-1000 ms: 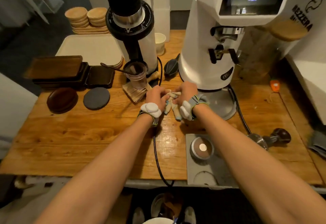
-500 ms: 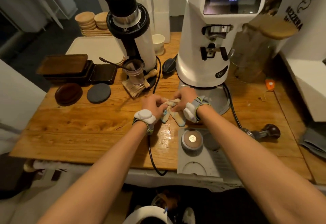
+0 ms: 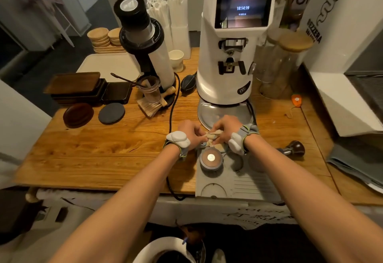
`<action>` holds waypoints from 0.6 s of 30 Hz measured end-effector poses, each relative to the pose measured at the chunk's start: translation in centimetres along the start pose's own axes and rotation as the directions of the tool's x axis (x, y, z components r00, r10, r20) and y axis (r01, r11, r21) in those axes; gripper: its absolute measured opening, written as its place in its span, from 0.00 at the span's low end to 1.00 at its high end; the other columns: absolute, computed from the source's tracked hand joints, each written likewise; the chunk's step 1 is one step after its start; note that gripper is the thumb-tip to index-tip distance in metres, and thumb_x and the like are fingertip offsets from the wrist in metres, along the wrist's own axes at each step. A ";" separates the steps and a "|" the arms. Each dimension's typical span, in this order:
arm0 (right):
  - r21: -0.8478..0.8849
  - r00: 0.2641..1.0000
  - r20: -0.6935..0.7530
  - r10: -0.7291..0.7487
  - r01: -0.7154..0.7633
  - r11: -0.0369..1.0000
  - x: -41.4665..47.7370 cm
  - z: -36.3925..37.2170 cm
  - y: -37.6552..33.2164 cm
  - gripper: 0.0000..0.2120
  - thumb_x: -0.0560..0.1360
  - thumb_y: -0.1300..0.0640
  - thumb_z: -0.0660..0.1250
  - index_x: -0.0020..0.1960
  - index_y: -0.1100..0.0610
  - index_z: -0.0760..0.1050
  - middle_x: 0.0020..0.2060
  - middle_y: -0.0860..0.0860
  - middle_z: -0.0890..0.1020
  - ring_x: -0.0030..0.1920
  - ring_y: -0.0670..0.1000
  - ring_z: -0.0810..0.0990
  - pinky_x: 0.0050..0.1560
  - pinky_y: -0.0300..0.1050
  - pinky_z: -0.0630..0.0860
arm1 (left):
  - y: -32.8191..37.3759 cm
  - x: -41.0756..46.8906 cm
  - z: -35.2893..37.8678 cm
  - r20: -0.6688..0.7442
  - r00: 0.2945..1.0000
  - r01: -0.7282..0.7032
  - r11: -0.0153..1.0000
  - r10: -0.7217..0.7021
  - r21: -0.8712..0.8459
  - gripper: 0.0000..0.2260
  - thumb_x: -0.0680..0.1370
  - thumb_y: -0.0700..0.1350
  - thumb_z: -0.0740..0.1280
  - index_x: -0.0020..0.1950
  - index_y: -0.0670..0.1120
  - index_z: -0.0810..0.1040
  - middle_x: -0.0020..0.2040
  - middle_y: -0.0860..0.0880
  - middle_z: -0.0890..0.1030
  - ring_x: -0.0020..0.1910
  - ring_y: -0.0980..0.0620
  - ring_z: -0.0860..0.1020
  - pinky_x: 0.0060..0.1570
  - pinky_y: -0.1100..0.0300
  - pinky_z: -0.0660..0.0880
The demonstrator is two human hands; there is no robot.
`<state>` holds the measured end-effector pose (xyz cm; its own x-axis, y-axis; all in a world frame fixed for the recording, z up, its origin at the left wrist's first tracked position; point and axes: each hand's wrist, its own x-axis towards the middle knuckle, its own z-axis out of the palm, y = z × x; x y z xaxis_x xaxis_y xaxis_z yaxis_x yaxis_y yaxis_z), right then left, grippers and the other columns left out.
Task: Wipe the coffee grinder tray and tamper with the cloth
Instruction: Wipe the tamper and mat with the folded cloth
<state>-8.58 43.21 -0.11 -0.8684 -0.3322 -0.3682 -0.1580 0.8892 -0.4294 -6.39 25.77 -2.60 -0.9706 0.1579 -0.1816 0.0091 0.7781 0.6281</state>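
Observation:
A small pale cloth [image 3: 211,136] is bunched between my left hand [image 3: 189,133] and my right hand [image 3: 227,127], and both grip it just above the wooden counter. Right behind my hands lies the round metal tray [image 3: 223,110] at the foot of the white coffee grinder [image 3: 230,55]. A round tamper [image 3: 211,158] with a brown top and metal centre sits in the grey tamping mat [image 3: 238,182], just in front of my hands. A second tamper with a dark wooden knob [image 3: 292,148] lies on its side at the right.
A black-and-white grinder [image 3: 145,41] stands at the left with a cup and a brush at its base. A black cable [image 3: 172,117] runs down the counter past my left wrist. Dark trays and coasters lie far left. Glass jars and a folded grey cloth [image 3: 356,165] are on the right.
The view has tilted up and pulled back. My hands have stayed together on the cloth, now closer to the tamper and with the metal tray showing behind them.

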 end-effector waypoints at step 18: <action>0.007 0.988 0.073 0.132 -0.133 0.991 -2.7 -2.9 6.5 0.19 0.62 0.53 0.82 0.52 0.51 0.85 0.48 0.51 0.86 0.49 0.51 0.83 0.43 0.39 0.74 | 6.4 2.9 3.6 0.177 0.982 -0.075 0.994 0.059 0.083 0.10 0.67 0.53 0.79 0.41 0.48 0.88 0.38 0.54 0.86 0.37 0.56 0.82 0.35 0.65 0.77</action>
<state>-8.67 50.84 0.47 -0.8448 -0.2337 -0.4814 -0.0374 0.9232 -0.3825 -8.25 33.38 -1.84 -0.9103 0.3092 -0.2754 0.1016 0.8117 0.5752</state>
